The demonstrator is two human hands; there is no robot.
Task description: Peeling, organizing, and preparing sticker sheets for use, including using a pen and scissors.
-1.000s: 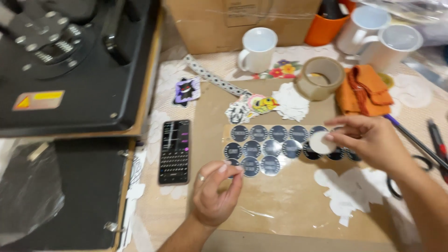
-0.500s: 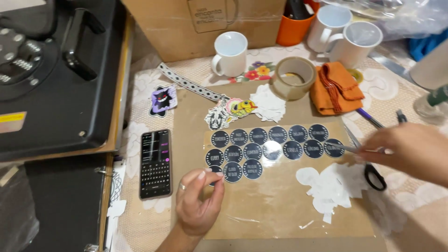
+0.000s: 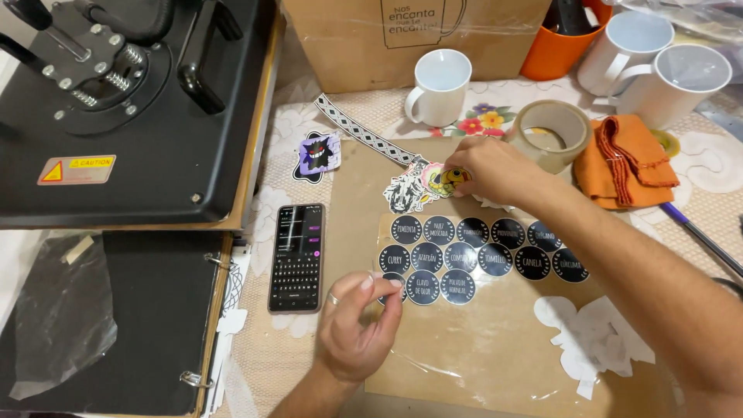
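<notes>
- The left hand (image 3: 357, 325) is curling its fingers, pinching the lower-left edge of the sheet of round black labels (image 3: 464, 255) between thumb and fingertips; a ring is showing on one finger.
- The right hand (image 3: 495, 169) is reaching across from the right, its fingertips closing on the yellow sticker (image 3: 450, 179) in a small pile just above the label sheet.
- The label sheet is lying on brown paper (image 3: 472, 340) in the middle of the table (image 3: 286, 131).
- A phone (image 3: 296, 258) is lying just left of the brown paper, screen up.
- A purple-and-black sticker (image 3: 316, 155) is sitting above the phone.
- A tape roll (image 3: 552, 135) and an orange cloth (image 3: 624, 161) are lying beyond the right hand.
- White mugs (image 3: 439, 87) are standing before a cardboard box (image 3: 410, 39).
- A black press machine (image 3: 116, 108), bearing a rectangular yellow-and-red label, is filling the left.
</notes>
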